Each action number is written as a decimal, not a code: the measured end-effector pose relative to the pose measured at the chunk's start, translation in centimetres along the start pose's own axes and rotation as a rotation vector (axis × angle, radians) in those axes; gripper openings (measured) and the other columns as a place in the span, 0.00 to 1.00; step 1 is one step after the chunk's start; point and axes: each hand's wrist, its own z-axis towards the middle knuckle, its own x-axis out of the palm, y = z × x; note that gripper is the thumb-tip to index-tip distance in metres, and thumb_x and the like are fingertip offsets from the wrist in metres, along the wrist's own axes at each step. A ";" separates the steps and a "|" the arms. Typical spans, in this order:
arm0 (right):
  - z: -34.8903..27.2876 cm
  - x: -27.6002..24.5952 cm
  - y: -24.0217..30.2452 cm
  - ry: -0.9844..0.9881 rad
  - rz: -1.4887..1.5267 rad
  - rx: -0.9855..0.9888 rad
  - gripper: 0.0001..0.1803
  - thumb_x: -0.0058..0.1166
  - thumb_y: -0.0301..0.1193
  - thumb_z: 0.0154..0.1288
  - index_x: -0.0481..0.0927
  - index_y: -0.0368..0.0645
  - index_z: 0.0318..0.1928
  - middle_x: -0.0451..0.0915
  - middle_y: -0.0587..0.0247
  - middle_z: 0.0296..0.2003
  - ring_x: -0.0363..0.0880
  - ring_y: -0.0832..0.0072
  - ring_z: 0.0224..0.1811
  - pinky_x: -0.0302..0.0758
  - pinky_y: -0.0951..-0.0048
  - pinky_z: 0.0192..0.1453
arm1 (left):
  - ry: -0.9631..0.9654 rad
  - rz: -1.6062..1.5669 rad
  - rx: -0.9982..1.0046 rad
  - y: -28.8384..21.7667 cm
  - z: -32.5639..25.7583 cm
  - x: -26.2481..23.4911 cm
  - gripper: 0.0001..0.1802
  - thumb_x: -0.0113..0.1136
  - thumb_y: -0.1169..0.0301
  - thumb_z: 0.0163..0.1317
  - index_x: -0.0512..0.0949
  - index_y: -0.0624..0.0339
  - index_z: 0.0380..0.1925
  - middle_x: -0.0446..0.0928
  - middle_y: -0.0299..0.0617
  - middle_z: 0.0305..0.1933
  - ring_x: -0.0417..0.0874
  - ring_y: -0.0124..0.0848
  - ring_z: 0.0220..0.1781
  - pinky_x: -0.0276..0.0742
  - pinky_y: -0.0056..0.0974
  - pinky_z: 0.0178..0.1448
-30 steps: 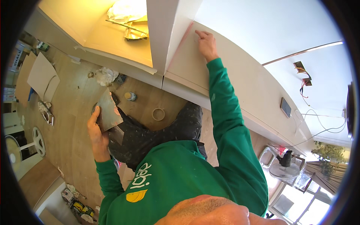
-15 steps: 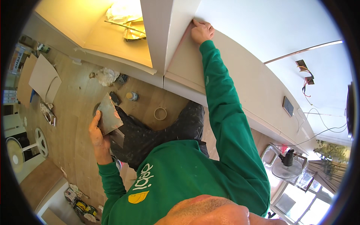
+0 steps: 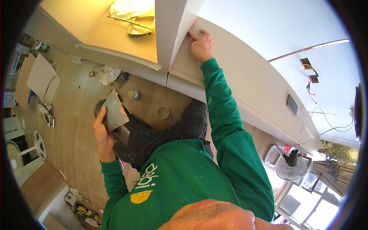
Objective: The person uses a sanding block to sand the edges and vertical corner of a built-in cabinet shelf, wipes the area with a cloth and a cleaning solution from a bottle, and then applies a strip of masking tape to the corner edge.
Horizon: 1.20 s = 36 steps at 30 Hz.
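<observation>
My left hand (image 3: 104,134) is closed round a wide metal putty knife (image 3: 114,111), held over my dark trousers. Pinkish filler clings to one edge of its blade. A second grey blade-like piece (image 3: 122,135) shows just below it; how it is held is hidden. My right hand (image 3: 201,45) reaches far forward over the long beige cabinet top (image 3: 245,73). One fingertip touches the seam where that top meets the upright panel (image 3: 183,27), and the other fingers are apart with nothing in them. A pink line of filler (image 3: 194,23) runs along this seam beyond the fingers.
A lit cabinet niche (image 3: 115,38) holds a wrapped bundle and a stick. On the wooden floor lie crumpled white plastic (image 3: 108,75), a small jar (image 3: 133,94) and a tape ring (image 3: 162,112). A phone (image 3: 292,104) rests on the cabinet top; wires (image 3: 312,78) hang from the wall.
My right hand has drawn back along the seam toward me, its index finger now extended against it. The putty knife in my left hand has tilted and shifted slightly.
</observation>
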 end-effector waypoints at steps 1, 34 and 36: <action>-0.6 0.1 0.1 -0.003 0.000 -0.015 0.30 0.44 0.25 0.58 0.84 0.58 0.60 0.57 0.51 0.73 0.46 0.49 0.77 0.37 0.49 0.81 | 0.004 -0.002 0.001 0.0 0.0 0.0 0.22 0.56 0.60 0.72 0.78 0.69 0.56 0.82 0.44 0.53 0.83 0.35 0.53 0.74 0.39 0.60; -27.5 -0.2 12.5 0.565 0.792 -0.556 0.39 0.55 0.18 0.67 0.59 0.44 0.77 0.69 0.59 0.65 0.75 0.68 0.59 0.72 0.67 0.63 | 0.097 -0.485 0.093 1.1 -4.6 1.4 0.15 0.58 0.64 0.72 0.81 0.64 0.48 0.83 0.40 0.46 0.84 0.29 0.46 0.80 0.35 0.52; -29.5 -0.1 13.7 0.614 1.149 -0.208 0.40 0.67 0.25 0.61 0.65 0.41 0.72 0.70 0.58 0.64 0.75 0.68 0.59 0.70 0.66 0.65 | -0.061 -0.547 0.181 1.5 -3.8 0.9 0.14 0.58 0.64 0.72 0.81 0.63 0.47 0.83 0.40 0.46 0.84 0.30 0.46 0.80 0.35 0.52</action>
